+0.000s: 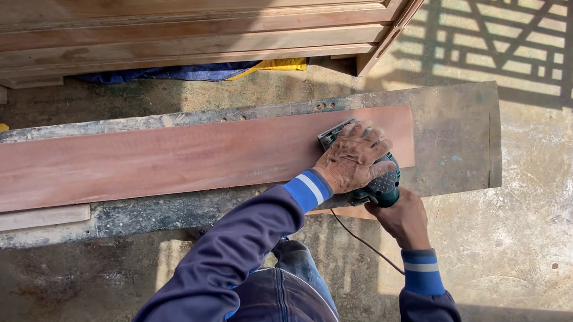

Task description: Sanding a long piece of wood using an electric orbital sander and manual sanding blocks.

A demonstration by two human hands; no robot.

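Observation:
A long reddish-brown wooden plank (167,157) lies across a grey, worn workbench board (453,138). A dark green electric sander (383,185) rests on the plank's right end. My left hand (353,160) presses flat on top of the sander's front. My right hand (399,217) grips the sander's rear handle from below, partly hidden by the tool. A thin black cord (361,242) trails from the sander toward my right sleeve.
A large pale wooden cabinet or door frame (176,21) lies beyond the bench, with a blue and yellow tarp (192,72) under it. A pale wood strip (27,220) sits at the bench's left front. Dusty concrete floor (534,229) surrounds it, with lattice shadows at top right.

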